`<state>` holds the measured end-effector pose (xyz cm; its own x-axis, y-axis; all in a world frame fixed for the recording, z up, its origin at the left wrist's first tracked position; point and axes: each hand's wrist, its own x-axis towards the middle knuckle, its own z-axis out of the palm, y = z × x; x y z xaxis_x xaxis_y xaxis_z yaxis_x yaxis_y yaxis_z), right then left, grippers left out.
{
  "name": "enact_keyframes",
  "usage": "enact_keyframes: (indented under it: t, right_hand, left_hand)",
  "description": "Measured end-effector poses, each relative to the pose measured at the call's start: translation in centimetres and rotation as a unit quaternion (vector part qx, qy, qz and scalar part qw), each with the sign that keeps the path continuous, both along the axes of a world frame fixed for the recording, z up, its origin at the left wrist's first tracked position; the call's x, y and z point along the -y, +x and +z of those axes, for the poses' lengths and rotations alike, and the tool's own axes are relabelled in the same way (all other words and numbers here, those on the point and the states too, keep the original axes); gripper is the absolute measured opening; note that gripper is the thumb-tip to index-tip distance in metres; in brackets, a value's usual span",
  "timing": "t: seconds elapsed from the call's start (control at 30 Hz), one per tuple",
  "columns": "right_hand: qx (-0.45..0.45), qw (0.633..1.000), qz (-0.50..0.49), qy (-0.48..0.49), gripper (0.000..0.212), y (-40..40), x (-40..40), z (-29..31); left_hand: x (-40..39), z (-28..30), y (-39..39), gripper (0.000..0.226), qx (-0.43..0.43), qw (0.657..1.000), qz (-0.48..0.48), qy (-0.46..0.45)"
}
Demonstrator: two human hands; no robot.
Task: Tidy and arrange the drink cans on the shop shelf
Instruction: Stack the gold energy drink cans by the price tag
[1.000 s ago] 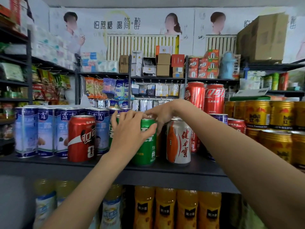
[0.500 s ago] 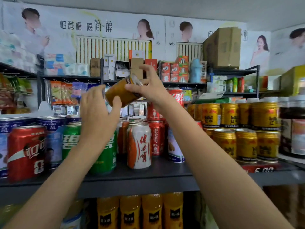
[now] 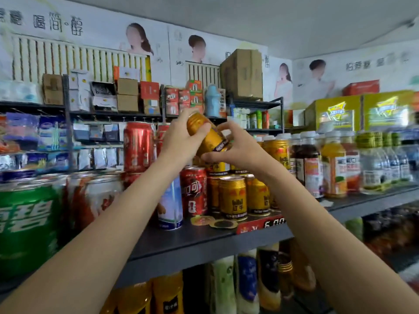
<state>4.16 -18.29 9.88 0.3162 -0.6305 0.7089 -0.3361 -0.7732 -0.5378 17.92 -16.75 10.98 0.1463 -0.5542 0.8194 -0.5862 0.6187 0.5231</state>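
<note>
Both hands hold one gold can (image 3: 207, 134) in the air, tilted, its top up and away to the left. The left hand (image 3: 179, 139) wraps the upper end with curled fingers and thumb; the right hand (image 3: 235, 147) pinches the lower end between thumb and fingertips.

Directly below the hands stand stacked gold cans (image 3: 233, 196), with a red can (image 3: 193, 191) just left of them and a tall red can (image 3: 138, 146) farther left, behind the left wrist.

The likeliest trouble is the handover. If one hand lets go before the other has a firm hold, the slanted, smooth can could slip and fall onto the stack beneath, toppling it.

Setting it down tilted carries the same risk: a rim landing off-centre on a lower can would probably rock and slide off the shelf (image 3: 204, 241) edge. The right forearm also passes close over the bottles (image 3: 333, 164) to the right of the stack and could brush them on the way down.
</note>
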Motion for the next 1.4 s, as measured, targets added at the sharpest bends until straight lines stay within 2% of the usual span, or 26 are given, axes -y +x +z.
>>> enact_keyframes:
  t: [0.17,0.3,0.43,0.57,0.63,0.77,0.93,1.07,1.13,1.23,1.33,1.4]
  right_hand:
    - [0.009,0.996,-0.059,-0.061,0.068,-3.8,3.5,-0.8]
    - [0.059,0.981,-0.114,-0.143,0.074,-6.0,6.4,-2.2]
    - [0.066,0.98,-0.1,-0.158,0.078,-7.6,8.6,-3.0]
    - [0.026,0.974,-0.152,-0.167,0.069,-9.1,10.2,-2.5]
    - [0.02,0.968,-0.172,-0.181,0.071,-9.5,10.4,-2.6]
    - [-0.007,0.948,-0.232,-0.218,0.078,-8.9,9.9,-3.8]
    - [-0.017,0.909,-0.315,-0.27,0.065,-7.7,9.6,-6.4]
    - [-0.01,0.89,-0.362,-0.278,0.064,-7.3,9.6,-7.0]
    - [-0.013,0.893,-0.362,-0.267,0.068,-7.4,9.7,-7.1]
    - [-0.034,0.911,-0.317,-0.26,0.073,-7.9,9.5,-7.1]
    - [-0.018,0.952,-0.228,-0.203,0.06,-10.1,9.6,-6.5]
    - [0.046,0.964,-0.199,-0.167,0.046,-11.9,10.3,-5.9]
  left_hand:
    - [2.9,-0.3,-3.7,0.042,0.001,0.999,-0.053,0.007]
    - [4.8,-0.7,-7.3,0.045,-0.05,0.994,-0.099,0.004]
    - [6.2,-0.6,-9.4,0.053,0.045,0.998,-0.02,-0.034]
    - [7.1,0.3,-10.1,0.057,0.113,0.994,-0.001,0.002]
    - [7.1,0.6,-10.3,0.057,0.149,0.989,-0.011,0.016]
    - [7.0,0.8,-9.7,0.056,0.222,0.973,-0.014,0.059]
    - [7.6,-0.7,-9.4,0.058,0.285,0.954,0.015,0.095]
    - [8.0,-1.4,-9.7,0.058,0.309,0.946,0.015,0.095]
    - [8.1,-1.5,-9.8,0.06,0.329,0.94,0.018,0.091]
    - [8.3,-1.6,-9.8,0.064,0.384,0.916,0.078,0.086]
    - [8.2,-1.7,-9.7,0.069,0.403,0.904,0.112,0.091]
    - [8.0,-2.2,-9.8,0.07,0.36,0.922,0.115,0.086]
